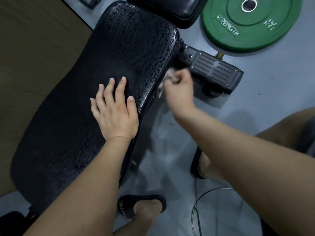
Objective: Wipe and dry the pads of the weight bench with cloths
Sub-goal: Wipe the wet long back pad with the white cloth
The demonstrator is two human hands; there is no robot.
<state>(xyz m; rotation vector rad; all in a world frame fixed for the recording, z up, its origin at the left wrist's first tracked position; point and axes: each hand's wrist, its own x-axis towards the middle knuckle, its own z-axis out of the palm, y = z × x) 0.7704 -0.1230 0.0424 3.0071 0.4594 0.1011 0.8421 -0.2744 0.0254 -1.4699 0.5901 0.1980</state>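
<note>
Risk first: slipping of left hand (114, 109) on wet pad (119, 48), with beaded water under and ahead of the palm giving a poor brace. Risk also of smearing rather than lifting water with a soaked cloth (167, 76); cannot tell how wet. Likely drips onto floor (255, 103) below right hand (179, 92).

Left hand: lies flat on pad, fingers straight and spread, holds nothing.

Right hand: grips bunched, blurred cloth at pad's edge, just right of left thumb.

Pad: black glossy vinyl, rounded corners, pebbled with droplets, duller by left fingertips. Second pad (170, 12) beyond the fingertips. Round green rubber plate (247, 26) beyond right hand.
</note>
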